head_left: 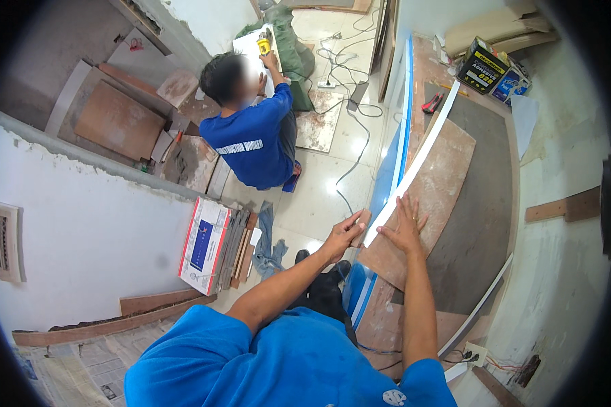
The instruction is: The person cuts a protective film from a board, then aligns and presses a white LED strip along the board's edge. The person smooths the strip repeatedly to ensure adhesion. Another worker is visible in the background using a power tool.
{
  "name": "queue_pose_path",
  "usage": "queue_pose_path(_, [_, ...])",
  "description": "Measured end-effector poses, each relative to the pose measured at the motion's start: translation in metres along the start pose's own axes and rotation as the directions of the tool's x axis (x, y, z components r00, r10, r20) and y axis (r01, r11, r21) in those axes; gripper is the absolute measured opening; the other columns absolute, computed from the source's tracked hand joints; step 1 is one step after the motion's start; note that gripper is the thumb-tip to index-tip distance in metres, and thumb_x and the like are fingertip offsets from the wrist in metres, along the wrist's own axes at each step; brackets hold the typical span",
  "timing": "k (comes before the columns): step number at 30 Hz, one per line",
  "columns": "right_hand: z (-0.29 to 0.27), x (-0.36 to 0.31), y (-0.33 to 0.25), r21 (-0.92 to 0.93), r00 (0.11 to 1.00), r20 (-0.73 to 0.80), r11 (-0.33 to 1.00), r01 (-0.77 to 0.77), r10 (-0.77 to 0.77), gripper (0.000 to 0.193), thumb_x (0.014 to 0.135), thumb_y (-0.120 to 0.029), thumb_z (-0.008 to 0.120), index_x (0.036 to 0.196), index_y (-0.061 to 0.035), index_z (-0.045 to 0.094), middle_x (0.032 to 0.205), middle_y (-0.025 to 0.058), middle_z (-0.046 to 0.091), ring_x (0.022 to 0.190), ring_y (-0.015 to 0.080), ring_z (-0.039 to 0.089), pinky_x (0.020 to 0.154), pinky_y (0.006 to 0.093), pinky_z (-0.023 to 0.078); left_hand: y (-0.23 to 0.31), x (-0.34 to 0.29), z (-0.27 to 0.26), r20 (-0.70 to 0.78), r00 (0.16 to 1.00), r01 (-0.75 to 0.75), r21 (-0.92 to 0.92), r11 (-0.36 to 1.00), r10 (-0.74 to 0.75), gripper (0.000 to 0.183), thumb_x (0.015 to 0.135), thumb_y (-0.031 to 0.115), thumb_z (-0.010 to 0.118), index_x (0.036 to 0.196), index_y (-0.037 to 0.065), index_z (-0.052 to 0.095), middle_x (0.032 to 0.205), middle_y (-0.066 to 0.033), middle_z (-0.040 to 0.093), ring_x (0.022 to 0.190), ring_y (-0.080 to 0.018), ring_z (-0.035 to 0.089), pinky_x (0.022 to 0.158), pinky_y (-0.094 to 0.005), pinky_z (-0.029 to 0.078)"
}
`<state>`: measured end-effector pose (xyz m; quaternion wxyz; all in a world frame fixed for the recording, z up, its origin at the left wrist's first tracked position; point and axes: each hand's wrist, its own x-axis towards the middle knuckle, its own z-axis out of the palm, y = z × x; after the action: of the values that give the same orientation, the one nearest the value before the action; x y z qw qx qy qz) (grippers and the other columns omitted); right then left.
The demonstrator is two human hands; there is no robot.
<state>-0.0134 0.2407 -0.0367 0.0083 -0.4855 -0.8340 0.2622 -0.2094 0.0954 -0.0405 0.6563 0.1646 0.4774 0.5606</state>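
My left hand [341, 239] is closed round a small brown block [363, 221], held against the near end of a long white edge strip [419, 163]. The strip runs along the left edge of a brown board [449, 166] with a dusty, scuffed face. My right hand [404, 226] lies on the board beside the strip, fingers spread, with the thumb near the strip's edge. The board rests on a workbench [482, 142] with a grey top surface. A red-and-grey utility knife [432, 103] lies on the bench beyond the strip's middle.
A co-worker in a blue shirt [249, 144] crouches ahead on the left, a hand on a yellow power tool [263, 45]. Cables [368, 136] trail over the tiled floor. A black-and-yellow adhesive box [482, 66] stands at the bench's far end. Stacked panels [227, 247] lean by the left wall.
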Motion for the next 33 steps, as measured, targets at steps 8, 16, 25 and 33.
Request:
queue_pose_path(8, [-0.001, -0.002, 0.002, 0.02, 0.999, -0.027, 0.999, 0.029, -0.028, 0.132, 0.067, -0.068, 0.087, 0.172, -0.0167, 0.025, 0.182, 0.0074, 0.01, 0.167, 0.0373, -0.002, 0.124, 0.0744, -0.012, -0.003, 0.001, 0.001, -0.001, 1.0, -0.008, -0.012, 1.0, 0.008, 0.072, 0.106, 0.029, 0.069, 0.166, 0.005, 0.037, 0.143, -0.0096, 0.061, 0.117, -0.0189, 0.064, 0.084, -0.0352, 0.061])
queue_pose_path(16, [-0.005, -0.003, -0.005, -0.007, 1.0, -0.01, 1.0, 0.012, -0.012, 0.129, 0.069, -0.068, 0.086, 0.171, -0.0162, 0.026, 0.182, 0.0077, 0.013, 0.167, 0.0383, -0.001, 0.124, 0.0744, -0.01, -0.01, 0.004, -0.005, -0.016, 0.999, -0.049, 0.024, 0.999, 0.05, 0.074, 0.106, 0.028, 0.07, 0.166, 0.003, 0.036, 0.145, -0.0111, 0.059, 0.121, -0.0195, 0.063, 0.087, -0.0343, 0.061])
queue_pose_path(25, [-0.003, -0.003, -0.001, 0.033, 0.999, -0.019, 0.999, 0.039, -0.038, 0.124, 0.076, -0.074, 0.08, 0.171, -0.0133, 0.028, 0.182, 0.0099, 0.013, 0.167, 0.038, 0.001, 0.124, 0.071, -0.014, -0.01, -0.001, 0.0, -0.044, 0.997, -0.062, -0.015, 0.998, 0.062, 0.072, 0.105, 0.029, 0.072, 0.166, 0.007, 0.041, 0.147, -0.0093, 0.059, 0.123, -0.017, 0.06, 0.102, -0.0317, 0.053])
queue_pose_path(33, [0.005, -0.002, 0.011, 0.112, 0.994, -0.093, 0.991, 0.074, -0.064, 0.116, 0.082, -0.072, 0.076, 0.171, -0.0141, 0.028, 0.181, 0.0117, 0.016, 0.166, 0.0388, 0.006, 0.123, 0.0735, -0.01, -0.014, 0.006, 0.005, -0.047, 0.993, -0.109, 0.06, 0.992, 0.112, 0.074, 0.104, 0.031, 0.074, 0.165, 0.004, 0.041, 0.138, -0.0114, 0.065, 0.121, -0.0169, 0.061, 0.104, -0.0307, 0.05])
